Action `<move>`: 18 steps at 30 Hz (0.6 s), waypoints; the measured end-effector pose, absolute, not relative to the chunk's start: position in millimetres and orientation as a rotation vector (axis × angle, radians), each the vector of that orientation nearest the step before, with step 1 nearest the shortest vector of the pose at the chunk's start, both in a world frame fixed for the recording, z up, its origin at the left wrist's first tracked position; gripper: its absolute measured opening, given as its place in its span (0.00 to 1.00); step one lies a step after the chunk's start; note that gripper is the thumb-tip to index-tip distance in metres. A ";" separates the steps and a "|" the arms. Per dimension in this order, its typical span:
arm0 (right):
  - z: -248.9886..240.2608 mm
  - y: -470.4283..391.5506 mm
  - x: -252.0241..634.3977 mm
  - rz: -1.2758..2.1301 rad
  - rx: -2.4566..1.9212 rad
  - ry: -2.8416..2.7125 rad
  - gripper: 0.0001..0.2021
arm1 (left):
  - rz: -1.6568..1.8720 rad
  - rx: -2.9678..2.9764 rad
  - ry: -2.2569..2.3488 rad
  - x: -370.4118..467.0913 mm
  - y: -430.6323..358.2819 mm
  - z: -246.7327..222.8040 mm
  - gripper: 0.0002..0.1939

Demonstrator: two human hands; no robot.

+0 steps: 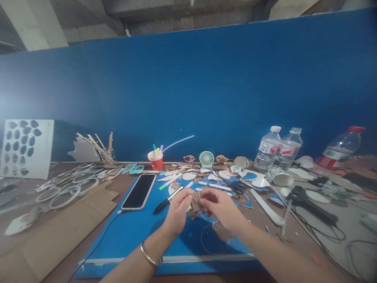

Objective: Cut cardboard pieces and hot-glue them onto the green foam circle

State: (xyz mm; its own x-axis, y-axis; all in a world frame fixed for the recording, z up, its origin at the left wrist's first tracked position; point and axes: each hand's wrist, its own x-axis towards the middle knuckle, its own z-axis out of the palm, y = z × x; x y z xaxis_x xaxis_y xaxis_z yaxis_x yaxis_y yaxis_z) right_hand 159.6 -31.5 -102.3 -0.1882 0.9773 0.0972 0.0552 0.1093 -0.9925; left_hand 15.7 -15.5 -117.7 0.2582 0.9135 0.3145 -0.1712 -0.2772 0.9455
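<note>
A blue partition [188, 98] stands behind a brown table [251, 214], on which a blue board [118, 239] lies beneath the hands. Both hands are close together at mid-board, fingers clamped on a small brown cardboard piece [194, 204] held between them, above the board.

The left hand [180, 208], thumb upward, grips the left side; a metal bangle [145, 253] circles that wrist. The right hand [219, 206] pinches the right side with bent fingers. Both forearms rise inward from the near edge. Dark marking shows on the piece's lower end; it cannot be read.

A black marker [165, 204] lies just beside the left hand, with a phone [139, 192] farther left. Scraps crowd the board's far side. A white strip [268, 208] and a black glue gun [312, 207] lie to the right. Bottle labels in red and white are too blurred to read.

Blue surface shows between phone and left forearm, down to a pale line along the board's near edge.
</note>
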 end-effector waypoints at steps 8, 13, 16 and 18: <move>-103.6 -29.7 163.2 0.959 -1.147 -1.484 0.06 | 1.228 1.532 0.894 16.3 -17.3 -117.0 0.10; -107.5 -31.3 164.4 0.789 -1.154 -1.613 0.04 | 1.229 1.526 0.957 18.2 -16.0 -119.2 0.06; -112.4 -31.4 165.6 0.620 -1.121 -1.624 0.04 | 1.302 1.622 0.981 18.2 -15.9 -120.7 0.06; -114.9 -30.7 166.8 0.531 -1.060 -1.615 0.04 | 1.365 1.680 0.950 18.0 -16.3 -120.9 0.05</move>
State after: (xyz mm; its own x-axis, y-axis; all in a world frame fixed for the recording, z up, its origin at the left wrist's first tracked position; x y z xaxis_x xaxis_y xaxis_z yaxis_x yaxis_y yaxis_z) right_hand 166.8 -30.7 -114.9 -0.0217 0.8457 0.5332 0.3645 0.5033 -0.7834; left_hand 18.0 -16.3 -120.9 0.1525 0.8945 0.4203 0.0839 -0.4354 0.8963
